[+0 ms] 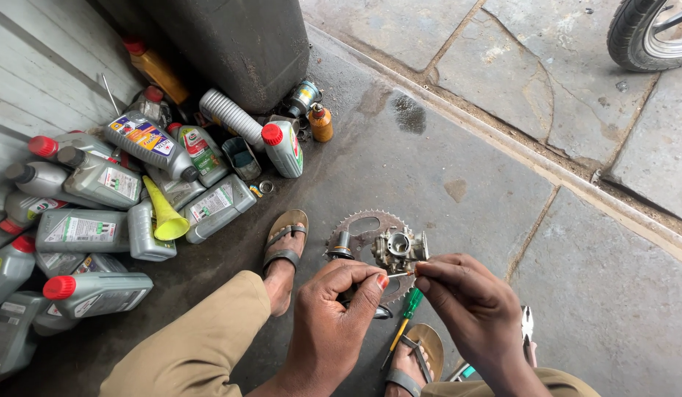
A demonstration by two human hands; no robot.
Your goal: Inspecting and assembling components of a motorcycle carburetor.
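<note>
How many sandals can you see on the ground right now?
2. One sandal is on the foot left of the sprocket. The other sandal is at the bottom edge, beside the green-handled screwdriver. None appear hidden.

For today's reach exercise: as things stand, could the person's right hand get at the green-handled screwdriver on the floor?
Probably yes. The screwdriver lies on the floor just below the right hand, with nothing covering it. However, both the right and left hand are pinching a small part, so the right would have to let go first.
</note>
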